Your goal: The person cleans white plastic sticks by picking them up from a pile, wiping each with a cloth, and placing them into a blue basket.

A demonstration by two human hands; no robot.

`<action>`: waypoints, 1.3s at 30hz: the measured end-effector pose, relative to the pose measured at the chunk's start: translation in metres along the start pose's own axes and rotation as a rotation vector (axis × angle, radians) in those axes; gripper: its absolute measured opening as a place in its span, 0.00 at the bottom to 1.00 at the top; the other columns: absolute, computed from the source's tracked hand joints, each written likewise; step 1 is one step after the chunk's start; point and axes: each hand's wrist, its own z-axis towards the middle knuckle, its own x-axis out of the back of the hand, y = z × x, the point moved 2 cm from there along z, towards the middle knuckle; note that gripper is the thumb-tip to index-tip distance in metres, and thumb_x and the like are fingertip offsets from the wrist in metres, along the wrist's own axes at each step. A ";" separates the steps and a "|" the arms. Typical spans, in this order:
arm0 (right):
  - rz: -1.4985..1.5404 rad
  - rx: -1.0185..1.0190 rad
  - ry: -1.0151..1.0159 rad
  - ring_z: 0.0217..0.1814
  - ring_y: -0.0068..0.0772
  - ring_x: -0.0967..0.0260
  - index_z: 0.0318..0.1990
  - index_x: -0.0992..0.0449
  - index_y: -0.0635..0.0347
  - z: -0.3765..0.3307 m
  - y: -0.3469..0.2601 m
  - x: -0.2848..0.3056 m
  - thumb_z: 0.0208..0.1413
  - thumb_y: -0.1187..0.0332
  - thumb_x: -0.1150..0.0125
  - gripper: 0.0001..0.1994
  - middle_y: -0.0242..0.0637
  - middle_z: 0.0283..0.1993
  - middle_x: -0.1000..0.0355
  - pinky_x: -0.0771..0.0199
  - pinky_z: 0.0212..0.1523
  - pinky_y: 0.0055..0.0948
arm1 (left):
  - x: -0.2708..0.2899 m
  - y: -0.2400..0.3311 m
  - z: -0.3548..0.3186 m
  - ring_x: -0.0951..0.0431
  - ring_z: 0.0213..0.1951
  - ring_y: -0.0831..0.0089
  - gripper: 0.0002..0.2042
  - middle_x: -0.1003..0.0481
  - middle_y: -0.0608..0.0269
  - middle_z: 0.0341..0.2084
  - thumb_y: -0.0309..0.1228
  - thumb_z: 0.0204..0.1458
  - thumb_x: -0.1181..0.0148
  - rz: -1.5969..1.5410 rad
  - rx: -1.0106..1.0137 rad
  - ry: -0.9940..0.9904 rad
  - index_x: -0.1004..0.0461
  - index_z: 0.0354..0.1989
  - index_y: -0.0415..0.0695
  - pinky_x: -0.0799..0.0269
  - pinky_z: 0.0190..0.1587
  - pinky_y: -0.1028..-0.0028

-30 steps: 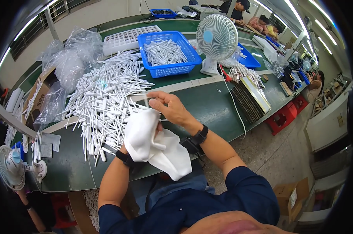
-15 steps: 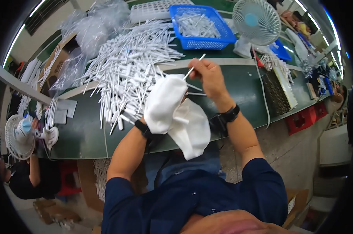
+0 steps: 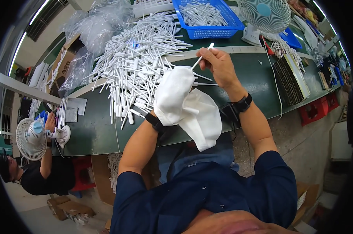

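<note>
A white cloth (image 3: 172,93) covers my left hand, hiding its fingers, and its loose part hangs past the table's front edge. The cloth bunches round the lower end of a thin white stick (image 3: 201,58) with a wider upper end. My right hand (image 3: 221,67) is closed, pinching this stick near its upper end with thumb and fingers. Another white stick (image 3: 206,84) lies on the table beneath my right hand. Left of the cloth spreads a big loose pile of similar white plastic sticks (image 3: 141,66), some with flat, wider ends.
Behind the pile stand a blue basket (image 3: 215,32) of white sticks and a white tray (image 3: 153,7). Clear plastic bags (image 3: 106,23) lie at the far left. Fans (image 3: 264,15) stand on both sides. A co-worker (image 3: 47,177) sits at the left; a dark ridged block (image 3: 289,80) lies right.
The whole view has shifted, so the table and my arms sit farther right and slightly higher. Both hands keep their hold on cloth and stick. More of the co-worker shows.
</note>
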 end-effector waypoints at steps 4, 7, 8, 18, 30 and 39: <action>0.056 -0.005 -0.002 0.29 0.19 0.30 0.42 0.19 0.65 0.002 0.003 0.000 0.69 0.61 0.40 0.14 0.30 0.30 0.25 0.30 0.33 0.19 | -0.002 0.006 0.001 0.30 0.39 0.53 0.06 0.31 0.53 0.33 0.20 0.52 0.42 -0.179 0.293 -0.016 0.27 0.38 0.40 0.32 0.42 0.61; 0.130 -0.006 0.023 0.29 0.20 0.30 0.43 0.19 0.65 0.003 -0.001 0.007 0.69 0.61 0.39 0.13 0.31 0.29 0.25 0.29 0.33 0.19 | -0.002 0.001 0.001 0.28 0.36 0.52 0.09 0.29 0.54 0.32 0.21 0.46 0.39 0.009 0.051 0.053 0.26 0.37 0.39 0.31 0.38 0.60; 0.167 -0.009 0.033 0.29 0.20 0.30 0.43 0.19 0.65 0.005 -0.002 0.010 0.69 0.62 0.39 0.13 0.31 0.29 0.25 0.29 0.33 0.20 | 0.000 0.002 0.003 0.26 0.35 0.52 0.10 0.28 0.54 0.32 0.21 0.42 0.37 0.105 -0.066 0.087 0.25 0.36 0.39 0.31 0.36 0.60; 0.228 0.270 0.350 0.34 0.26 0.24 0.45 0.19 0.66 0.066 -0.027 0.082 0.66 0.66 0.38 0.10 0.35 0.32 0.22 0.23 0.39 0.25 | -0.018 -0.009 -0.008 0.31 0.27 0.84 0.06 0.32 0.72 0.26 0.25 0.62 0.44 -0.393 0.418 0.062 0.29 0.31 0.44 0.35 0.29 0.75; -1.105 0.273 -0.276 0.30 0.42 0.25 0.41 0.17 0.66 0.081 0.026 -0.024 0.60 0.62 0.39 0.14 0.47 0.32 0.19 0.24 0.37 0.33 | -0.020 -0.019 -0.020 0.30 0.30 0.82 0.03 0.31 0.70 0.27 0.24 0.60 0.44 -0.333 0.338 0.183 0.29 0.33 0.43 0.32 0.31 0.74; -1.175 0.115 -0.377 0.33 0.47 0.24 0.42 0.17 0.64 0.098 0.035 -0.074 0.55 0.63 0.39 0.14 0.50 0.33 0.21 0.24 0.39 0.39 | -0.007 -0.006 -0.009 0.26 0.32 0.74 0.02 0.29 0.64 0.31 0.23 0.56 0.43 -0.086 0.170 0.042 0.27 0.36 0.43 0.28 0.34 0.73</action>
